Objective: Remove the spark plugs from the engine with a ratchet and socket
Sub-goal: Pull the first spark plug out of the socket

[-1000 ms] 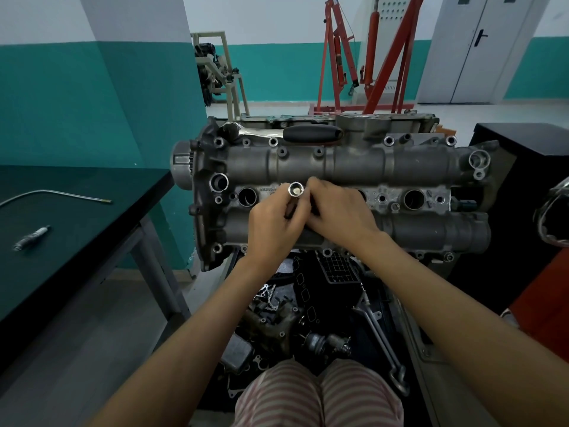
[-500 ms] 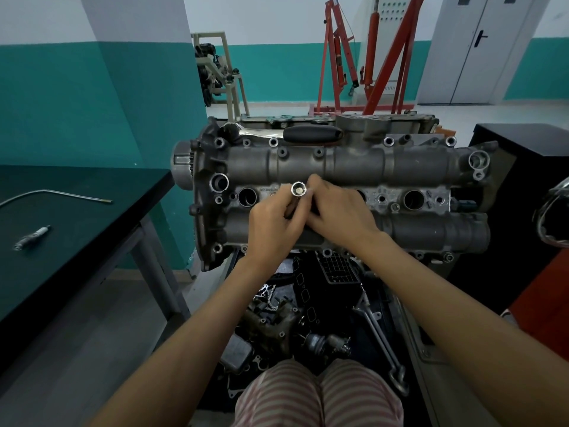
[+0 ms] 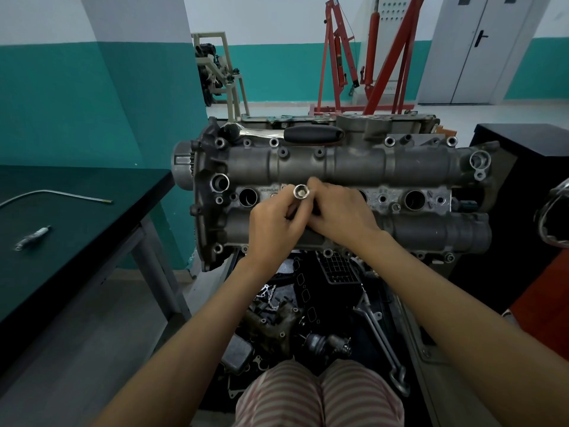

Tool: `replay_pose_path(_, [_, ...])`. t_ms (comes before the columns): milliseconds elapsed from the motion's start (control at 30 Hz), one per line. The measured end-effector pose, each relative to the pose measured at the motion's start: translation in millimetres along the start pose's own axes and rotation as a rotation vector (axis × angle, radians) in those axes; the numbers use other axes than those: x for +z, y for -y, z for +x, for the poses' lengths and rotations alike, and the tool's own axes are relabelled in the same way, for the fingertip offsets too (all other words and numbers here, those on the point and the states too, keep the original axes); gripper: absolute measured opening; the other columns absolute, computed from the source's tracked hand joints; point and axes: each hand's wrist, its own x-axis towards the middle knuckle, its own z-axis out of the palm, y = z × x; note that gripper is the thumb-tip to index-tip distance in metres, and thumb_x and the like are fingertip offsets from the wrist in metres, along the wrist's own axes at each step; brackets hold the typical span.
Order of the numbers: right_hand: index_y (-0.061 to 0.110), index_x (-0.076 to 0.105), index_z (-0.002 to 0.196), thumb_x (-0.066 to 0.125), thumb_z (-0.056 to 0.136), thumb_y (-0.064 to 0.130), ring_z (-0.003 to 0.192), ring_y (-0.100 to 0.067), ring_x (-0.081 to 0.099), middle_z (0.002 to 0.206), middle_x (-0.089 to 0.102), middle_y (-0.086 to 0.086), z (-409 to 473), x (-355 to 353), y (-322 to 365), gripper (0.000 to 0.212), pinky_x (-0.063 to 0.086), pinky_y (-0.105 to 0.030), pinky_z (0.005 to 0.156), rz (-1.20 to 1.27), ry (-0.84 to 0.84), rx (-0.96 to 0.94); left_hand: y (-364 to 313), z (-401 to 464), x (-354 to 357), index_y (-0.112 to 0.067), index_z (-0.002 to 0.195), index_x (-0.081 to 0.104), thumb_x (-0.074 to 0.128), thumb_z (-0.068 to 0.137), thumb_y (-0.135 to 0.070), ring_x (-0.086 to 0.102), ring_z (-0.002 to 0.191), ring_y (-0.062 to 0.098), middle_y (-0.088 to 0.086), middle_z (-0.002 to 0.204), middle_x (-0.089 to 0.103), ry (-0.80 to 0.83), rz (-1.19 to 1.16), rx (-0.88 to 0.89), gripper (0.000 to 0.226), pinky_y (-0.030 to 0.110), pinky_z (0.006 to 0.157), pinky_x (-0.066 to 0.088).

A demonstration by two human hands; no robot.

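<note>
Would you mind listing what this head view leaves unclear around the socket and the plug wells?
- Socket: only its open end shows; the left hand and right hand wrap the rest.
- Plug well beneath: covered by both hands.
- Spark plug inside socket: too dark to tell.
- Ratchet: head partly hidden behind the engine.

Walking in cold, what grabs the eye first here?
Dead centre, two hands, the left hand and right hand, meet over a big grey engine, gripping a shiny socket whose open end faces the camera. A ratchet lies along the engine's far edge, and behind it stands a red engine hoist.
</note>
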Motion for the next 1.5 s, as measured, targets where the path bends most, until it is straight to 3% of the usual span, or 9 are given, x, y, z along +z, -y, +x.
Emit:
replay_pose_path(133, [0.011,0.062,0.095,0.049,0.088,0.036,0.079,-0.034,0.062,0.082,0.066,-0.013,1.7,1.0,-0.9,0.030,0.034,-0.031,0.058,-0.071,-0.014,-0.002,3.3,0.9,1.9,-0.010,0.054,0.036,0.061,0.088,-0.019,0.025,0.045,0.012,0.002,0.045,0.030,-0.003,0.017,0.009,0.044,0.026,0.044,0.024])
replay_pose_path(400, [0.016,0.029,0.087,0.047,0.089,0.033,0.072,-0.033,0.058,0.087,0.060,-0.010,0.4,-1.1,2.1,0.025,0.026,-0.029,0.052,-0.036,0.033,-0.010,-1.5,-2.0,-0.8,-0.006,0.064,0.042,0.049,0.089,-0.026,0.034,0.046,0.017,0.000,0.049,0.037,0.007,-0.014,-0.013,0.033,0.028,0.044,0.030])
replay_pose_path(567, [0.013,0.061,0.094,0.046,0.086,0.043,0.076,-0.032,0.062,0.079,0.066,-0.012,1.2,-0.3,0.2,0.035,0.031,-0.028,0.055,-0.078,0.014,0.011,1.0,0.8,0.8,-0.003,0.054,0.042,0.058,0.089,-0.019,0.029,0.041,0.018,0.005,0.043,0.034,0.004,0.023,-0.016,0.042,0.032,0.041,0.027])
replay_pose_path(667, [0.013,0.064,0.092,0.046,0.090,0.038,0.077,-0.035,0.061,0.081,0.066,-0.014,2.3,0.2,0.0,0.031,0.029,-0.030,0.056,-0.090,0.004,0.021,1.5,1.0,1.7,-0.003,0.051,0.040,0.061,0.088,-0.018,0.027,0.042,0.014,0.006,0.042,0.032,-0.006,0.010,0.004,0.046,0.031,0.041,0.025])
replay_pose_path(967, [0.016,0.029,0.086,0.048,0.087,0.036,0.069,-0.033,0.058,0.082,0.061,-0.009,0.9,0.8,1.4,0.028,0.022,-0.029,0.051,0.000,0.016,0.020,-2.6,-1.6,-1.5,-0.007,0.062,0.039,0.048,0.089,-0.030,0.032,0.046,0.015,-0.001,0.050,0.034,0.019,0.008,-0.008,0.036,0.030,0.045,0.030])
replay_pose_path(1100, [0.017,0.053,0.080,0.050,0.083,0.041,0.075,-0.033,0.062,0.078,0.066,-0.009,0.8,0.3,0.0,0.025,0.028,-0.028,0.056,-0.040,0.010,0.007,-0.9,-0.5,-0.4,-0.014,0.060,0.034,0.057,0.089,-0.022,0.026,0.046,0.011,-0.010,0.048,0.027,0.014,0.014,-0.016,0.037,0.025,0.045,0.024])
replay_pose_path(1233, [0.019,0.066,0.092,0.044,0.087,0.041,0.084,-0.031,0.062,0.086,0.068,-0.009,2.2,2.4,-0.9,0.032,0.034,-0.031,0.061,-0.092,0.015,-0.005,1.3,-0.2,0.0,-0.011,0.052,0.036,0.059,0.087,-0.026,0.025,0.046,0.011,0.001,0.045,0.030,-0.003,-0.002,0.018,0.044,0.022,0.046,0.021])
replay_pose_path(1367, [0.010,0.054,0.092,0.044,0.089,0.032,0.082,-0.034,0.061,0.089,0.066,-0.012,2.1,3.4,-0.8,0.024,0.031,-0.032,0.059,-0.106,0.008,0.000,0.2,-1.5,0.7,-0.001,0.057,0.042,0.056,0.086,-0.027,0.030,0.045,0.016,0.002,0.048,0.035,0.013,0.029,0.012,0.041,0.028,0.045,0.027])
replay_pose_path(1500, [0.015,0.029,0.086,0.046,0.088,0.034,0.070,-0.033,0.058,0.079,0.059,-0.006,2.0,1.7,-0.1,0.025,0.023,-0.030,0.051,0.005,0.040,0.005,-2.2,-2.1,-0.4,-0.007,0.061,0.042,0.051,0.087,-0.023,0.030,0.045,0.015,-0.005,0.050,0.032,-0.007,0.036,0.023,0.031,0.026,0.046,0.028])
